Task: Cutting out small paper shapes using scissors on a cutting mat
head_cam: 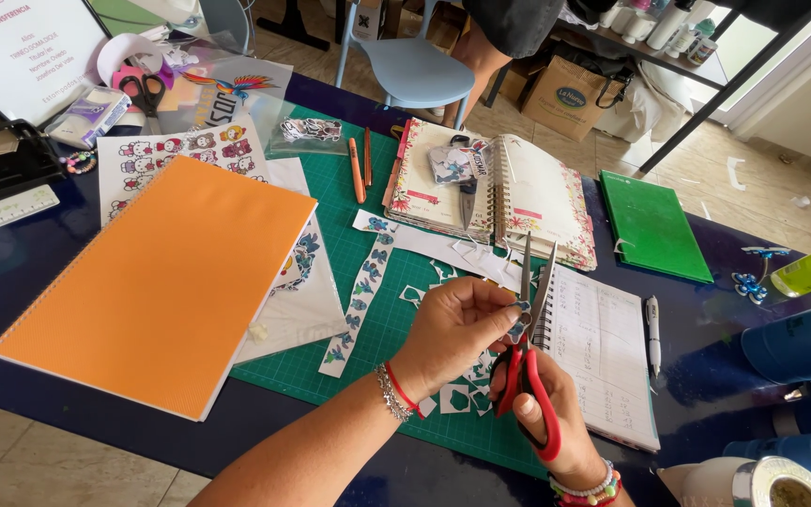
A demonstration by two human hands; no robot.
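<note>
My left hand point(452, 324) pinches a small blue sticker cut-out point(521, 329) between thumb and fingers, above the green cutting mat point(396, 319). My right hand point(546, 404) grips red-handled scissors point(529, 376), whose open blades point up and straddle the cut-out. White paper offcuts point(452, 399) lie on the mat under my hands. A strip of blue character stickers point(359, 300) lies to the left of my left hand.
A large orange notebook point(157, 286) covers the left of the dark blue table. Floral spiral planners point(499, 192), an open ruled notebook point(603, 352), a white pen point(652, 333), a green folder point(654, 225), sticker sheets point(185, 150) and blue rolls point(800, 343) surround the mat. A person stands by a blue chair point(410, 66) beyond the table.
</note>
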